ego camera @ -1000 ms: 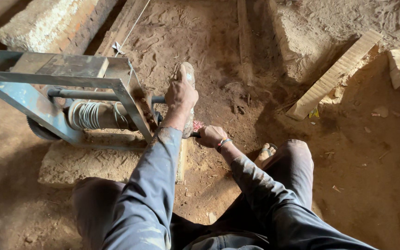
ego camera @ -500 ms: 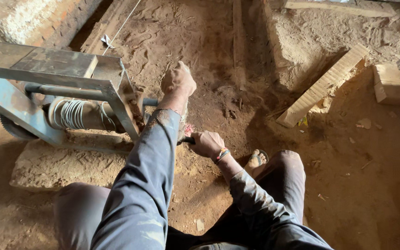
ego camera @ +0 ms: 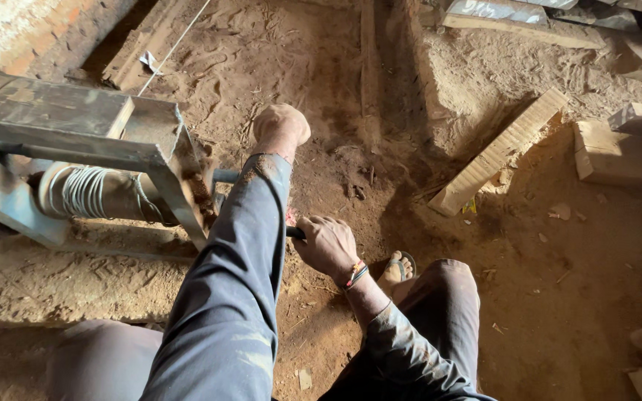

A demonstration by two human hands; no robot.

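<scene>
The left hand (ego camera: 281,123) is closed as a fist on the wheel rim, at 12 o'clock from the right hand (ego camera: 327,245), which grips the dark handle (ego camera: 296,232) beside the metal frame (ego camera: 76,119).

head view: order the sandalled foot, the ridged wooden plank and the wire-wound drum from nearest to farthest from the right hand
1. Sandalled foot, just right of the right hand.
2. Ridged wooden plank, up and to the right.
3. Wire-wound drum, far left inside the metal frame.

A rough, dirt-floored workshop. A metal winding frame (ego camera: 76,119) sits on a stone slab (ego camera: 61,275). Wood offcuts (ego camera: 495,156) lie scattered about.
</scene>
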